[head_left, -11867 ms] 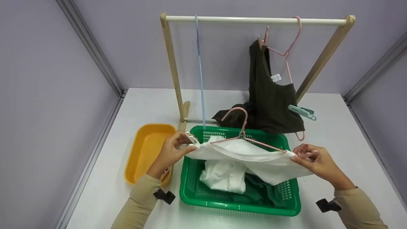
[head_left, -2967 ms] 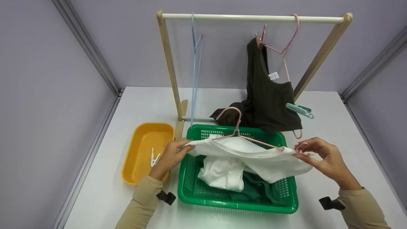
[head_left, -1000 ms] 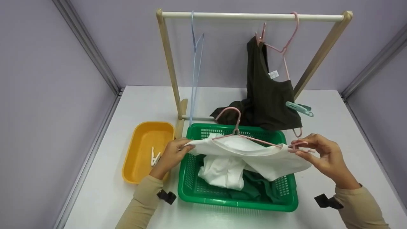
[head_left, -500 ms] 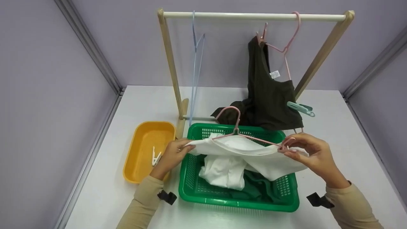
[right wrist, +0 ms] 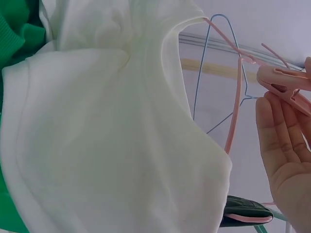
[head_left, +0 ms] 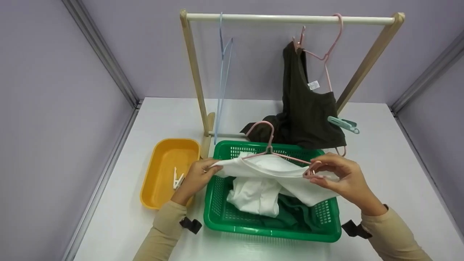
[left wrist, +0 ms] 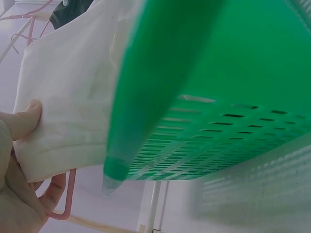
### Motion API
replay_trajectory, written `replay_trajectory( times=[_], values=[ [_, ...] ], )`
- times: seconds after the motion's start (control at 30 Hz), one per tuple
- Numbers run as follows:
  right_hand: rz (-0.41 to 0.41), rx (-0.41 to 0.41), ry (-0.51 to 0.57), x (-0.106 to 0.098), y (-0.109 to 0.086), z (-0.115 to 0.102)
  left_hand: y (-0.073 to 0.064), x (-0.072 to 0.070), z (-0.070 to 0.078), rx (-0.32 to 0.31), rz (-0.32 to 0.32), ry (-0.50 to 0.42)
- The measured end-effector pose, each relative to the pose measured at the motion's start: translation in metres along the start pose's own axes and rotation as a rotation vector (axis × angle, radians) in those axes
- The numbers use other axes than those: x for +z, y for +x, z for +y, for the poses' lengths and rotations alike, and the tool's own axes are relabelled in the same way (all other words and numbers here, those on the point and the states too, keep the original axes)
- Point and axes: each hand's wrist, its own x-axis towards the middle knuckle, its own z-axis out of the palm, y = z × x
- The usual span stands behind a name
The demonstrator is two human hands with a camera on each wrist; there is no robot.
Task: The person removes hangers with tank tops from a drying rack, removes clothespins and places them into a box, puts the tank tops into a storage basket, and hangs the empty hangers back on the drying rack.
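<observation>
A white shirt (head_left: 290, 175) sits on a pink hanger (head_left: 270, 145) over the green basket (head_left: 272, 233). My left hand (head_left: 194, 179) grips the shirt's left shoulder; in the left wrist view, the fingers (left wrist: 53, 191) are around the hanger's end and the thumb lies on the cloth. With my right hand (head_left: 342, 177) I pinch a pink clothespin (head_left: 310, 171) at the shirt's right shoulder, beside the neckline. The right wrist view shows this clothespin (right wrist: 279, 80) between thumb and fingers, apart from the cloth there. White and dark green clothes fill part of the basket.
A wooden rack with a white bar (head_left: 275, 18) stands behind, carrying a blue hanger (head_left: 222, 83) and a dark garment (head_left: 311, 116) on a pink hanger, with pink and teal clothespins (head_left: 342, 124). At left, a yellow tray (head_left: 152, 170) contains a white clothespin (head_left: 177, 179).
The white clothespin, in my left hand at first, now lies in the yellow tray. My right hand with the pink clothespin has moved left from the sleeve end toward the neckline.
</observation>
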Motion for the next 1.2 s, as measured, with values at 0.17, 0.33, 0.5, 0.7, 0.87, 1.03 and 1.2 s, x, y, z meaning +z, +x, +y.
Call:
replay_trajectory(
  times=[0.17, 0.33, 0.5, 0.7, 0.87, 1.03, 1.2],
  values=[
    [-0.017, 0.016, -0.013, 0.004, 0.004, -0.001, 0.000, 0.000, -0.002, 0.003, -0.003, 0.003],
    [-0.037, 0.010, 0.049, 0.009, 0.007, 0.001, 0.000, -0.002, -0.003, 0.016, -0.007, 0.013],
    [-0.069, -0.011, 0.116, 0.019, 0.009, 0.005, 0.001, -0.002, -0.003, 0.026, -0.010, 0.024],
    [-0.115, -0.020, 0.078, 0.034, 0.014, 0.007, 0.000, -0.003, 0.000, 0.023, -0.010, 0.026],
    [-0.157, 0.003, 0.034, 0.046, 0.018, 0.009, -0.001, -0.003, 0.001, 0.019, -0.011, 0.029],
    [-0.194, 0.100, -0.025, 0.057, 0.019, 0.008, 0.000, -0.002, 0.001, 0.005, -0.004, 0.029],
    [-0.259, 0.131, 0.007, 0.069, 0.022, 0.009, 0.001, -0.002, 0.001, 0.012, 0.003, 0.016]
  ],
)
